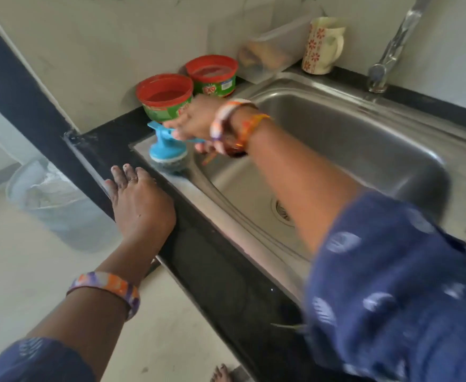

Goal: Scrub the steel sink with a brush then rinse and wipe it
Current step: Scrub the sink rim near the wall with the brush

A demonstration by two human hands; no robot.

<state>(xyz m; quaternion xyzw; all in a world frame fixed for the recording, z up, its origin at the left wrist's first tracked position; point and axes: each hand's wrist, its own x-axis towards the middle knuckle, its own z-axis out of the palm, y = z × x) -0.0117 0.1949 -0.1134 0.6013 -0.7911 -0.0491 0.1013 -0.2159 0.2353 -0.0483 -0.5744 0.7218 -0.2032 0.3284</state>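
Scrubbing: the right hand (196, 119) holds the blue brush (165, 146) by its handle, fingers curled round it.
Brush: its dark scrub pad sits on the flat steel edge of the sink (336, 139), at the far left corner.
Left hand (138, 199): lies flat on the black counter (218, 271) edge, fingers straight, holding nothing.
Sink: steel bowl set in the counter, with a round drain (282, 212) at the bottom.
Tap (391, 48): stands at the back of the sink, blurry.
Tubs (165, 96): two green tubs with red rims stand side by side by the wall, just behind the brush.
Mug (322, 45): cream with red flowers, on the counter near the tap.
Box (270, 51): see-through, leaning on the wall between the tubs and the mug.
Bin (55, 205): pale, on the floor left of the counter.
Wrists: both wear bright bangles.
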